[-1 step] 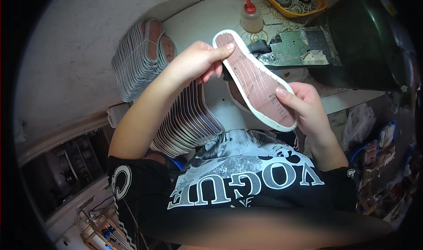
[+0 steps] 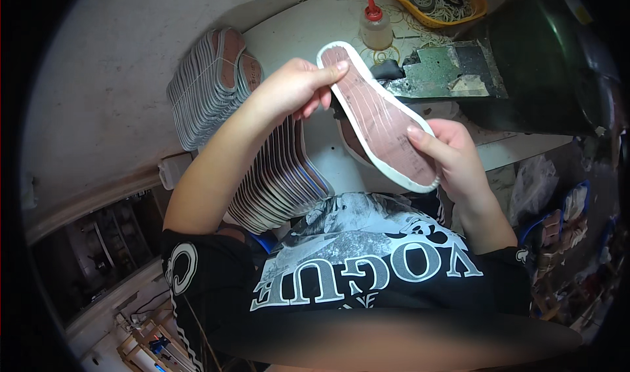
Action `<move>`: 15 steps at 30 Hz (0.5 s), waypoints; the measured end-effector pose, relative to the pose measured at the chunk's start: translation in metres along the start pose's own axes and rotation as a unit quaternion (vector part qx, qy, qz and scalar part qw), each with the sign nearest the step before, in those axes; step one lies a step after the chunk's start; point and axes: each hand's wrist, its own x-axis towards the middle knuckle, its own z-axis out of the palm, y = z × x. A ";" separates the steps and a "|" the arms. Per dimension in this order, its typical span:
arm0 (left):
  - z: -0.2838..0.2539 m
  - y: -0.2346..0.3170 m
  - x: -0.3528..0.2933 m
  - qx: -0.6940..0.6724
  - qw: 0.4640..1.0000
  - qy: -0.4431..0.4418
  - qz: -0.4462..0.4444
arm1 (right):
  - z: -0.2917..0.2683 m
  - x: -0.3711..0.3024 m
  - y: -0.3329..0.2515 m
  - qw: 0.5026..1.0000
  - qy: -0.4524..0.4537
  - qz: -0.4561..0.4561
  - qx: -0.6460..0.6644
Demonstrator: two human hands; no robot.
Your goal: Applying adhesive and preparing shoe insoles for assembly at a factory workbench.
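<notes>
Held up over the worktable is a shoe insole (image 2: 377, 113), pinkish-brown on the facing side with a white rim, slanting from upper left to lower right. My left hand (image 2: 303, 86) pinches its narrower end, thumb on top. At the wider end my right hand (image 2: 456, 154) grips the edge, with the thumb pressed on the face and the other fingers behind. Partly hidden underneath, another pinkish-brown insole (image 2: 351, 142) lies on the table. Below my left forearm stands a long row of stacked insoles (image 2: 279, 182).
A bundle of tied insoles (image 2: 207, 90) leans by the wall. A red-tipped glue bottle (image 2: 376, 31) and a yellow basket (image 2: 436, 18) of cords stand at the back. A green machine (image 2: 453, 73) sits at the right on the white table (image 2: 289, 34).
The insole has tilted very slightly, its wider end a little higher. Both hands keep their grip.
</notes>
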 end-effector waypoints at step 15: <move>0.024 -0.172 -0.095 -0.029 0.925 0.340 0.167 | 0.029 0.019 0.114 0.696 0.116 -0.306 -0.639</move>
